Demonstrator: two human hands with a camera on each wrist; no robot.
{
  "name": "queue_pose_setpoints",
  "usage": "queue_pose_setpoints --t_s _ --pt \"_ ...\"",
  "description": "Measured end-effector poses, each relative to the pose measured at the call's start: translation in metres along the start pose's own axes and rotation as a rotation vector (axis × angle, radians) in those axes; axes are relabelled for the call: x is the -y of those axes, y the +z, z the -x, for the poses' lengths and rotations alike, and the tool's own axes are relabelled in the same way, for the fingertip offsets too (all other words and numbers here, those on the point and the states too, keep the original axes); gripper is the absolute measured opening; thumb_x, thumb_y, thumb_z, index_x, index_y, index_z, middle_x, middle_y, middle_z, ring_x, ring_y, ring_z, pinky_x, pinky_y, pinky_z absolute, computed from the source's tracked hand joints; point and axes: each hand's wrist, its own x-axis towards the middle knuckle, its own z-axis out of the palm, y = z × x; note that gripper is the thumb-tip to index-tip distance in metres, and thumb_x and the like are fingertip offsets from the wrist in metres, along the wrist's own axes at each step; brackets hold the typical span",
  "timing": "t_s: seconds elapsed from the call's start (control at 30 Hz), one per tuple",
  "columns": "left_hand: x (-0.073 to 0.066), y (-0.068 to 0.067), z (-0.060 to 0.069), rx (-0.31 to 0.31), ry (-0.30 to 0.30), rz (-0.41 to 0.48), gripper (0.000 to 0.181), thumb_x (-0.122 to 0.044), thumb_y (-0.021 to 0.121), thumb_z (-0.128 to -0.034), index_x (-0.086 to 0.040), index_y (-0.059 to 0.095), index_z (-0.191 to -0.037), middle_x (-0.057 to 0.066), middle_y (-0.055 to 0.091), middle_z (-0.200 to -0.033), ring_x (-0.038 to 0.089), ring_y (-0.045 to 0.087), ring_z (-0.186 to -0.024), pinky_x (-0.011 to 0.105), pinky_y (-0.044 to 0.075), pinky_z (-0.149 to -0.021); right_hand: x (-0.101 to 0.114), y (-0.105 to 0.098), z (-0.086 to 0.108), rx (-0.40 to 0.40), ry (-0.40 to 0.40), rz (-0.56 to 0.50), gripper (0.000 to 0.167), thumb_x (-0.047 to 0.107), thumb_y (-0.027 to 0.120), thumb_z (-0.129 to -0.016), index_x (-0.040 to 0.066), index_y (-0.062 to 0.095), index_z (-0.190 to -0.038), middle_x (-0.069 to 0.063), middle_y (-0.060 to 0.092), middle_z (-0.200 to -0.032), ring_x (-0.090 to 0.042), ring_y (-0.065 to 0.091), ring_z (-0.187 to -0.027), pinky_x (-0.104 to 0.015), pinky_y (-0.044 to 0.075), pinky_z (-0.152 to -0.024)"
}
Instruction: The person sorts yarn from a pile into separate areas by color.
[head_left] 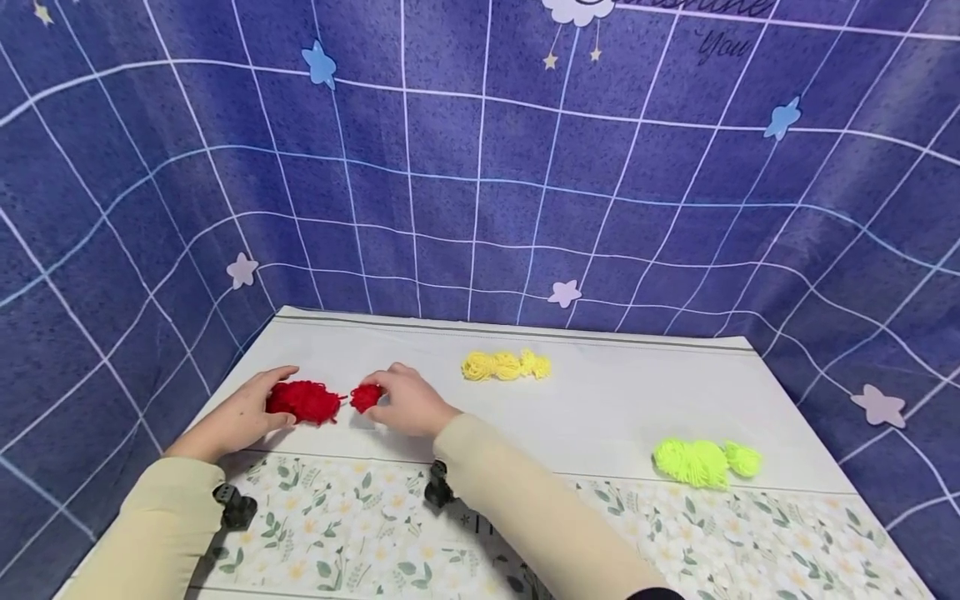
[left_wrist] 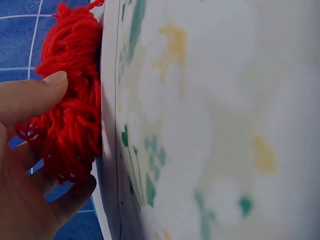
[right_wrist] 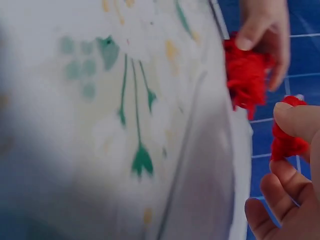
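Observation:
At the left of the table lies a bundle of red yarn [head_left: 309,402], and my left hand [head_left: 251,410] grips its left end. In the left wrist view the thumb presses on the looped red strands, with the fingers curled at the lower side. Just right of that bundle, my right hand [head_left: 411,402] pinches a small ball of red yarn [head_left: 366,397] between thumb and fingers. The right wrist view shows this small ball [right_wrist: 286,137] close to the larger bundle, with a narrow gap between them.
Farther back in the middle lies a yellow yarn bundle [head_left: 506,366] in several tufts. A neon green yarn bundle [head_left: 693,462] lies at the right. The white table [head_left: 585,417] has a flowered cover [head_left: 337,533] in front; a blue gridded curtain [head_left: 450,200] hangs around the back and sides.

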Motion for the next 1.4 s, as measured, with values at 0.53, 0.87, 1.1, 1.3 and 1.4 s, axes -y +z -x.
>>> queue_pose_setpoints --t_s 0.53,0.87,1.1,1.3,1.4 --pt "-0.007 0.006 0.003 -0.025 0.035 -0.017 0.075 -0.002 0.071 -0.0878 0.007 0.032 -0.152 0.036 0.037 -0.146 0.054 0.041 -0.129 0.069 0.036 -0.104 0.013 0.030 -0.010 0.082 0.059 0.187 0.049 0.040 0.073 -0.093 0.038 0.059 -0.140 0.012 0.060 -0.114 -0.005 0.052 -0.096 -0.019 0.043 -0.076" --pt "-0.005 0.010 0.007 -0.021 0.058 -0.021 0.076 -0.005 0.075 -0.0879 0.005 0.035 -0.151 0.034 0.041 -0.143 0.051 0.047 -0.125 0.066 0.043 -0.100 0.015 0.042 -0.008 0.065 0.117 0.212 0.056 0.041 0.075 -0.091 0.039 0.054 -0.143 0.011 0.058 -0.122 -0.009 0.057 -0.106 -0.024 0.049 -0.085" --pt "-0.001 0.006 0.005 -0.045 0.060 -0.029 0.076 -0.011 0.077 -0.0886 0.004 0.036 -0.151 0.034 0.042 -0.143 0.049 0.052 -0.117 0.065 0.047 -0.094 0.013 0.034 -0.003 0.087 0.107 0.149 0.076 0.041 0.075 -0.091 0.033 0.037 -0.157 0.011 0.055 -0.106 -0.006 0.052 -0.099 -0.022 0.046 -0.084" --pt "-0.003 0.006 0.009 -0.062 0.086 -0.062 0.076 -0.023 0.077 -0.0907 0.002 0.037 -0.151 0.032 0.040 -0.146 0.051 0.049 -0.120 0.068 0.045 -0.092 0.007 0.022 0.011 0.094 0.047 0.083 0.076 0.045 0.069 -0.093 0.027 0.035 -0.158 0.009 0.060 -0.115 -0.004 0.054 -0.105 -0.024 0.048 -0.090" --pt "-0.006 0.006 0.014 -0.076 0.096 -0.082 0.078 -0.030 0.078 -0.0909 0.002 0.038 -0.150 0.031 0.038 -0.148 0.053 0.042 -0.125 0.070 0.041 -0.095 0.005 0.013 0.021 0.079 0.044 0.093 0.073 0.052 0.064 -0.095 0.029 0.035 -0.158 0.006 0.055 -0.134 -0.008 0.052 -0.119 -0.028 0.048 -0.096"
